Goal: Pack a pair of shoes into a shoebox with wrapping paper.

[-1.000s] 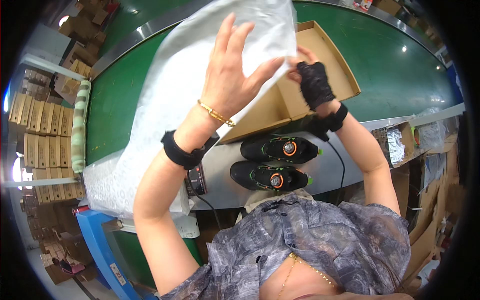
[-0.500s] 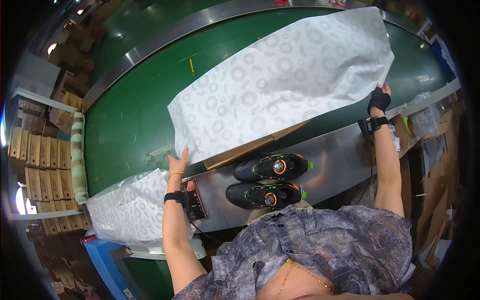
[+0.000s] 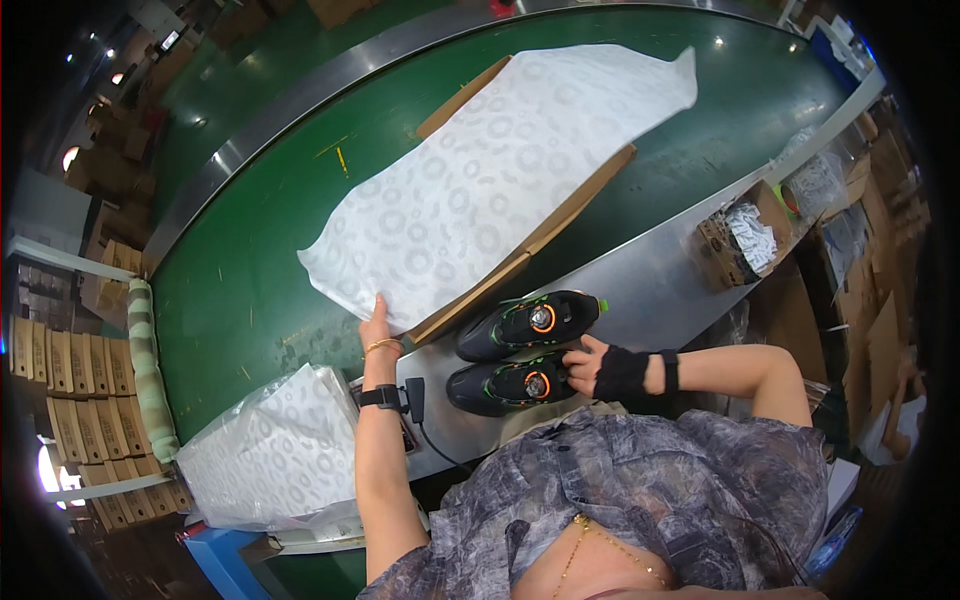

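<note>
A white sheet of wrapping paper (image 3: 500, 160) with grey ring prints lies spread over an open cardboard box (image 3: 580, 200), whose brown edges show at the near and far sides. At the paper's near-left corner my left hand (image 3: 378, 332) grips it, one digit on top and the others hidden beneath. Before me on the metal ledge lie two black shoes with green and orange trim, the farther shoe (image 3: 500, 328) and the nearer shoe (image 3: 490, 392). My right hand (image 3: 608, 368), in a black fingerless glove, has its fingers closed at the nearer shoe's heel.
The box rests on a green conveyor belt (image 3: 240, 270) bordered by a metal ledge (image 3: 660, 265). A plastic-wrapped stack of printed paper (image 3: 270, 450) lies at the near left. On the right stands a carton (image 3: 730, 245) of small white packets. Stacked boxes (image 3: 85, 365) line the left.
My right hand has let go of the paper's right end and come back to the nearer shoe. The paper has settled lower over the box. My left hand stays at the near-left corner.
</note>
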A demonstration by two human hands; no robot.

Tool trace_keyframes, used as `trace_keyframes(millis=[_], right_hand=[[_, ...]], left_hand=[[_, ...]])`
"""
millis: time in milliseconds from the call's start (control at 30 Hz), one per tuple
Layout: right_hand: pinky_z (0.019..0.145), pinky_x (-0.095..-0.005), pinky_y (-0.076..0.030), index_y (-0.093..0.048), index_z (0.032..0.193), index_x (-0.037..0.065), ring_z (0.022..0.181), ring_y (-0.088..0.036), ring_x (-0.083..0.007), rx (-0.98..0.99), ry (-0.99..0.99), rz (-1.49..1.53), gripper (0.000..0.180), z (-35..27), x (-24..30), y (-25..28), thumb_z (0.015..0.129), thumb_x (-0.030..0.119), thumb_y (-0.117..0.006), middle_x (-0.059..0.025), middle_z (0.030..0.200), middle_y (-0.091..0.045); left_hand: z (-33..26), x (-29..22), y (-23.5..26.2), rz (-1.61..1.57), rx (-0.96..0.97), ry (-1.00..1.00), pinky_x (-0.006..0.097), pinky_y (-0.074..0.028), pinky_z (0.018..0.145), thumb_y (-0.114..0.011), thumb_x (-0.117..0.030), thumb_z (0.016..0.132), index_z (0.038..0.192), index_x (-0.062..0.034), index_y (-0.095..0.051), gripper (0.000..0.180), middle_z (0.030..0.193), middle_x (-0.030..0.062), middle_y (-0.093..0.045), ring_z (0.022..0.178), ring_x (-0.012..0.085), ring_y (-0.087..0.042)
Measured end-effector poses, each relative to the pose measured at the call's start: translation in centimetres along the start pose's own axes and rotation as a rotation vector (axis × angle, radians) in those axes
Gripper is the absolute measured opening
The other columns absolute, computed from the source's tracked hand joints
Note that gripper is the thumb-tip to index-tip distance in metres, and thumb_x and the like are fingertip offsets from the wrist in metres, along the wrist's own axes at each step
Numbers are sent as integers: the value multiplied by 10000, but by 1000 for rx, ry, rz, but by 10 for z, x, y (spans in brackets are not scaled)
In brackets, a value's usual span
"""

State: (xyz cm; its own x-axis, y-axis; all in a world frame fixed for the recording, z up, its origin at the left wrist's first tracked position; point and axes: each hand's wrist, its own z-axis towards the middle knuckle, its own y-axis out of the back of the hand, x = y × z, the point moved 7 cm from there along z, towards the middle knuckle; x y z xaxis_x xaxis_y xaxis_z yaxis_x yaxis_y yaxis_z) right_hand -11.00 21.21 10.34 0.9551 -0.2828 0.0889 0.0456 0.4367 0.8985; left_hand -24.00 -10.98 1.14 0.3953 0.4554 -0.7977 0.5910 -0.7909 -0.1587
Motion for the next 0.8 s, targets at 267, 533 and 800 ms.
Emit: trace_keyframes(millis=[267,533,800], right_hand=[[621,-320,-384,-553,484,231,651,-499,-131,252,-24,78,94,53,-19,28,566,254,-592,76,523,-491],[578,-277,-408,-567,712,5,602,-497,-125,42,-774,1023,266,154,-131,26,682,243,-681,-76,593,-507],[688,-286,-448,-600,747,93,716,-583,-165,247,-607,1102,210,209,-134,-122,595,210,-686,-55,669,-595]], left_hand=[[7,-16,69,255,-138,-598,322,-458,733,-581,-199,837,1063,86,-511,370,972,130,-601,835,214,-585],[-63,-89,61,797,-348,-938,389,-452,706,-565,-229,842,960,58,-538,311,872,224,-613,806,333,-601],[-87,-91,-73,821,270,-940,367,-433,773,-604,-275,808,1017,47,-523,393,1021,209,-547,907,296,-560]])
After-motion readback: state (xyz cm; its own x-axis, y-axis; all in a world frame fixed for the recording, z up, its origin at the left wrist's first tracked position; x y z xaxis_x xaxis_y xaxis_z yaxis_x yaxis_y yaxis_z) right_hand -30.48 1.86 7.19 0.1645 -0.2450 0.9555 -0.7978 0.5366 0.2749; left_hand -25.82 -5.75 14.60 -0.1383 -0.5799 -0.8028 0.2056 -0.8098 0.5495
